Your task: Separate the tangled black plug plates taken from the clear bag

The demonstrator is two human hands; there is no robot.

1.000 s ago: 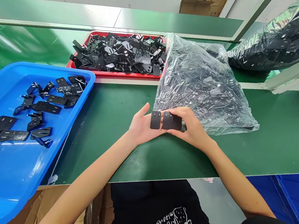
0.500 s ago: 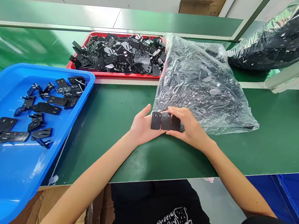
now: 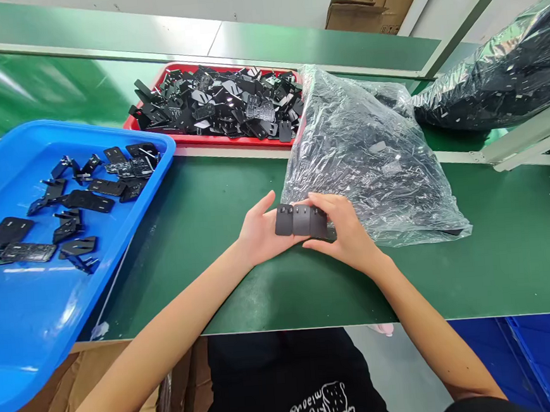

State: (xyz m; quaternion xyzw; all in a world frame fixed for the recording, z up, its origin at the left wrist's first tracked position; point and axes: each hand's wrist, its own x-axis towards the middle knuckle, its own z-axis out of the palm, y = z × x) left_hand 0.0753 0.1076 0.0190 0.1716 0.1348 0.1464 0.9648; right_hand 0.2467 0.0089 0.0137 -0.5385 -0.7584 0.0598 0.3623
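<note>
My left hand (image 3: pixel 261 235) lies palm up, thumb raised, bearing a row of flat black plastic plates. The left plate (image 3: pixel 284 220) and the middle plate (image 3: pixel 301 220) each show small slots near the upper edge. At the row's right end, my right hand (image 3: pixel 348 231) pinches the right plate (image 3: pixel 319 221) between thumb and fingers. That plate sits against the middle one, overlapping or touching; I cannot tell which. Just behind the hands rests a clear plastic bag (image 3: pixel 371 160) full of dark parts. The plates hide most of the left fingers.
At left, a blue tray (image 3: pixel 27 327) holds several loose black parts. A red tray (image 3: pixel 232 141) heaped with black parts stands at the back. Another filled bag (image 3: pixel 494 87) leans at the far right beside a metal frame post (image 3: pixel 527 138). The green bench (image 3: pixel 273 301) ends near my body.
The right plate has moved left and now meets the middle one, where it sat slightly lower and tilted before. The camera view has shifted slightly.
</note>
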